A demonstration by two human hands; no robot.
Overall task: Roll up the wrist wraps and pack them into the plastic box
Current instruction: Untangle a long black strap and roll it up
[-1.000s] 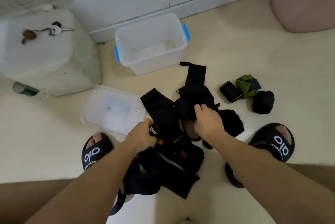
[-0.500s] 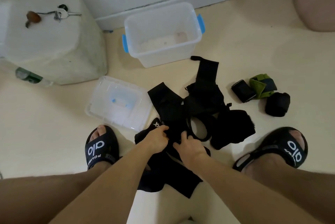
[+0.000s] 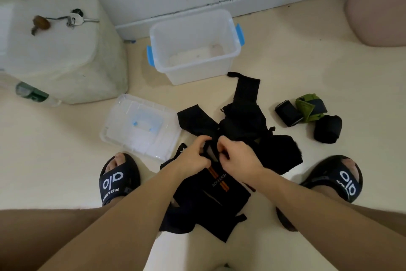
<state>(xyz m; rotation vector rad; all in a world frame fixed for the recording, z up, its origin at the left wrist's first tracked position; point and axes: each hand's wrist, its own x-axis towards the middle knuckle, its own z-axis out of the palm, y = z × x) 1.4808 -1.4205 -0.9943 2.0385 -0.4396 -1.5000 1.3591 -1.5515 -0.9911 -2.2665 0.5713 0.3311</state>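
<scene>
- Left hand (image 3: pixel 193 156) and right hand (image 3: pixel 238 158) curled, fingertips pinching one end of a black wrist wrap (image 3: pixel 216 183) atop the dark pile (image 3: pixel 246 125).
- Plastic box (image 3: pixel 228 59) just beyond that pile, mouth up; lid (image 3: pixel 140 125) left of the pile, bare floor (image 3: pixel 296 68) right of the box.
- Held wrap running lengthwise from the hands away from the box, orange stripe along it.
- Three rolled wraps (image 3: pixel 307 117) right of the pile.

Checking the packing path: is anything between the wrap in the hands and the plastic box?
Only loose black wraps lie on the floor between. The plastic box stands open, its lid off to the left. Both hands pinch the wrap.
</scene>
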